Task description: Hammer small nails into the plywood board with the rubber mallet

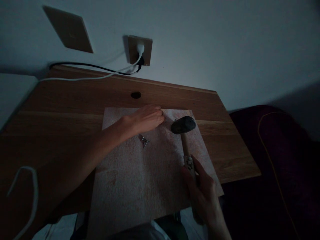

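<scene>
1. My right hand is wrapped around the lower handle of a mallet, probably held well back so that the head can swing freely.
2. Under both hands lies a flat board, its near edge jutting past the desk towards me; the rest lies on the wood, which likely gives it firm backing.
3. A small cluster of metal fasteners sits on the board, just on the near side of my left wrist, perhaps kept there for easy reach.
4. The mallet's dark head is over the board's far right part, handle angled back to me. A tiny metallic glint shows just behind it; I cannot tell what it is.
5. My left hand is at the board's far edge, fingers curled down, perhaps steadying it; whether they pinch anything, I cannot tell.
6. Beyond, a white cable and a black cable run along the desk's back to the wall socket, away from the board.
</scene>
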`<state>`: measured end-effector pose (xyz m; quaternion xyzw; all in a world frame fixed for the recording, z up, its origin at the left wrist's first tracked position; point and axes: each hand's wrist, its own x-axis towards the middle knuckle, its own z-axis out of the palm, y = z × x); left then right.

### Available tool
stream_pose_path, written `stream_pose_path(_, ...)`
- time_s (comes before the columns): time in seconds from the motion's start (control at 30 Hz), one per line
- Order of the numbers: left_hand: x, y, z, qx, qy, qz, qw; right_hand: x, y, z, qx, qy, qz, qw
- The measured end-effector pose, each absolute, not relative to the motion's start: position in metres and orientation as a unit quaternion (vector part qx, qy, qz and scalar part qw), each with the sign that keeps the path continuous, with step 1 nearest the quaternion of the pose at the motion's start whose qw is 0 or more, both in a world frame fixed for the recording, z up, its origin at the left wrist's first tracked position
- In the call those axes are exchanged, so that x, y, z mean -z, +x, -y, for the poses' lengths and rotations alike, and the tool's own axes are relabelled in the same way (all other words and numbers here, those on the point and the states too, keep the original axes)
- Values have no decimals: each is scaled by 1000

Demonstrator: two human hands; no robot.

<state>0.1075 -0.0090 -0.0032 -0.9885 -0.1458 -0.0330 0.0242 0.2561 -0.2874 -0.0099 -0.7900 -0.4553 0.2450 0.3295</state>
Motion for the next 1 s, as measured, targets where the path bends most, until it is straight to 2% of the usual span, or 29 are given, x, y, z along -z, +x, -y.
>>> stream_pose_path(0.33, 1, 109, 11, 25, -989, 142, 41, 7, 256, 285, -266, -802, 428, 320)
stream_pose_path(0.57, 2, 109, 12, 31, -988, 141, 47, 10, 256, 285, -231, -806, 446, 314)
stream_pose_path(1.0, 3, 109, 14, 40, -987, 146, 56, 4, 252, 283, -235, -809, 433, 322)
